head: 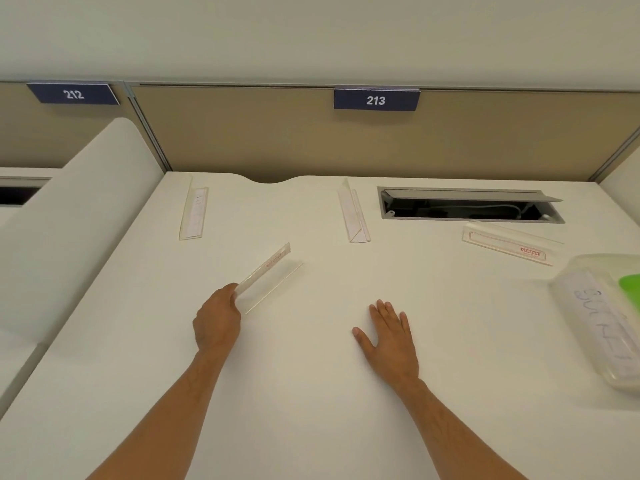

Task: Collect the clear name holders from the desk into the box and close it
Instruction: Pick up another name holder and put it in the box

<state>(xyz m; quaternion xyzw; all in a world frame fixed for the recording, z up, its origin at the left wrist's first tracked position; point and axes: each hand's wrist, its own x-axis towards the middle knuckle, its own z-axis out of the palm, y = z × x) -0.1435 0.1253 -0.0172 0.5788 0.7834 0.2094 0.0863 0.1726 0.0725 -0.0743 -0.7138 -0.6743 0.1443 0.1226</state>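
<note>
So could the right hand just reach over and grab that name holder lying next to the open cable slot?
Probably yes. The right hand lies flat and empty on the desk, and only bare desk separates it from the name holder beside the cable slot. It would need a forward stretch.

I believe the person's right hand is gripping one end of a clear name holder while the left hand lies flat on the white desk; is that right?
Not quite: the hands are swapped. In the head view, the left hand has its grip on one end of the clear plastic name holder, and the right hand lies flat, fingers spread, on the white desk.
</note>
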